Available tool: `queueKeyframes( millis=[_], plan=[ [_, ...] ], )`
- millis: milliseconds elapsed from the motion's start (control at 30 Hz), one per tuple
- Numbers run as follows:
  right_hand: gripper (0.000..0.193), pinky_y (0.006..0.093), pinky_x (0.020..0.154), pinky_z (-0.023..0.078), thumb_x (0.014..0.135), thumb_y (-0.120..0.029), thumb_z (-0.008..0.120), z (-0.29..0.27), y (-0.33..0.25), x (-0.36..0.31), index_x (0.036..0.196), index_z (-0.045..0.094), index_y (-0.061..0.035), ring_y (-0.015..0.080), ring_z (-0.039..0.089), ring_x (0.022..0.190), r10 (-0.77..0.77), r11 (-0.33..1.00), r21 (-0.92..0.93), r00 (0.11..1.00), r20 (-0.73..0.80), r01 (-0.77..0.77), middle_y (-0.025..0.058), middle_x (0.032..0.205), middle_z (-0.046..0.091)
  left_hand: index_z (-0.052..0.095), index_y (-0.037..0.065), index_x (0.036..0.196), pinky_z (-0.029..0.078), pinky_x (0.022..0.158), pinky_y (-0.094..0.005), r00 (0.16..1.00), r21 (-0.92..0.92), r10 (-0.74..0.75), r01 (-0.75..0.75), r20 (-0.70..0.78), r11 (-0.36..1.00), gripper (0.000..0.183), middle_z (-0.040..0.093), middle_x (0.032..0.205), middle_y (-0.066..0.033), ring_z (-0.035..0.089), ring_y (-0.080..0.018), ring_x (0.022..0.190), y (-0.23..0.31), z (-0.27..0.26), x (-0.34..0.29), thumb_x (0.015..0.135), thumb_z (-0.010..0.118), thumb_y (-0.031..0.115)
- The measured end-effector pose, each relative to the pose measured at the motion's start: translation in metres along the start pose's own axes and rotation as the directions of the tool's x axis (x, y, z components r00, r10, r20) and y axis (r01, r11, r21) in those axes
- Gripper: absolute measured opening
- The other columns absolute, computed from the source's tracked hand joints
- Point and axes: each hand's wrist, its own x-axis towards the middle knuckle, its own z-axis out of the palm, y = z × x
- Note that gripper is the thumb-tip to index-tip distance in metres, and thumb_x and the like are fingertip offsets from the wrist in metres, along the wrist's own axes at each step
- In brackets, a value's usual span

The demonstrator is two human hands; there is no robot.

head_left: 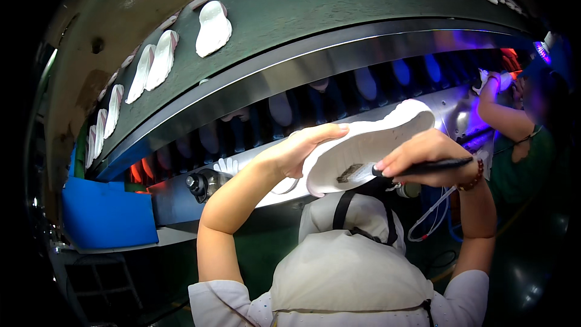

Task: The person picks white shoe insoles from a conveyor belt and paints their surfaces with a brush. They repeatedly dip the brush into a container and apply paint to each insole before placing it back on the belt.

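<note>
Right hand (pixel 426 150) holds brush (pixel 363 172) in curved sole (pixel 375 144) (rubber, perhaps).

A fisheye camera on a person's head looks steeply down and forward, white fabric sleeves (pixel 219 301) at the view's lower edge. The bare left hand (pixel 302 149) and bare right hand (pixel 431 151) appear close at mid-frame; beyond, the broad green conveyor belt (pixel 275 9) bows across the top, its near edge facing the lens.

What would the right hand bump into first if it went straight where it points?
Probably the inside of the white shoe sole: the right hand points left at it, its brush seemingly touching, though depth is unclear.
</note>
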Motion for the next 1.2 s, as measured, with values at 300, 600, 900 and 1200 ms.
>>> queueKeyframes(
  millis=[300, 600, 900, 1200],
  plan=[
    [0.011, 0.0281, 0.074, 0.047, 0.071, -0.005, 0.061, -0.009, 0.021, -0.022, 0.082, 0.06, -0.0022, 0.0234, 0.059, 0.084, 0.079, 0.995, -0.058, 0.995, 0.053, -0.075, 0.0116, 0.088, 0.061, 0.046, 0.003, 0.111, 0.048, 0.054, -0.0236, 0.986, 0.255, -0.08, 0.115, -0.144, 0.96, 0.062, 0.056, 0.093, -0.0137, 0.059, -0.0155, 0.075, -0.007, -0.011, 0.001, 0.072, 0.053, 0.05],
    [0.02, 0.025, 0.071, 0.046, 0.068, -0.001, 0.063, -0.005, 0.052, -0.051, 0.088, 0.061, -0.0006, 0.0161, 0.06, 0.079, 0.233, 0.972, -0.012, 0.97, -0.072, -0.234, 0.0101, 0.085, 0.062, 0.047, -0.003, 0.11, 0.049, 0.061, -0.0267, 0.985, 0.182, 0.034, -0.003, -0.167, 0.983, 0.064, 0.056, 0.095, -0.0166, 0.058, -0.0177, 0.079, -0.02, -0.014, 0.003, 0.071, 0.057, 0.047],
    [0.015, 0.0159, 0.043, 0.039, 0.073, 0.001, 0.055, 0.02, 0.074, -0.046, 0.086, 0.06, 0.0044, 0.0051, 0.049, 0.046, 0.495, 0.853, 0.455, 0.667, -0.557, -0.254, 0.0064, 0.068, 0.06, 0.041, 0.002, 0.116, 0.045, 0.074, -0.0536, 0.978, -0.587, 0.132, -0.014, 0.159, 0.81, 0.05, 0.05, 0.107, -0.0193, 0.054, -0.0328, 0.091, -0.068, -0.015, 0.044, 0.08, 0.048, 0.035],
    [0.019, 0.0154, 0.043, 0.04, 0.068, 0.002, 0.06, 0.054, 0.046, -0.044, 0.087, 0.059, 0.0049, 0.0056, 0.051, 0.049, 0.379, 0.84, 0.543, 0.711, -0.593, 0.005, 0.0165, 0.085, 0.061, 0.042, -0.002, 0.115, 0.045, 0.08, -0.0345, 0.83, -0.53, 0.558, -0.477, -0.007, 0.701, 0.042, 0.053, 0.106, -0.0157, 0.055, -0.0237, 0.093, -0.041, -0.036, 0.056, 0.086, 0.034, 0.028]
  ],
)
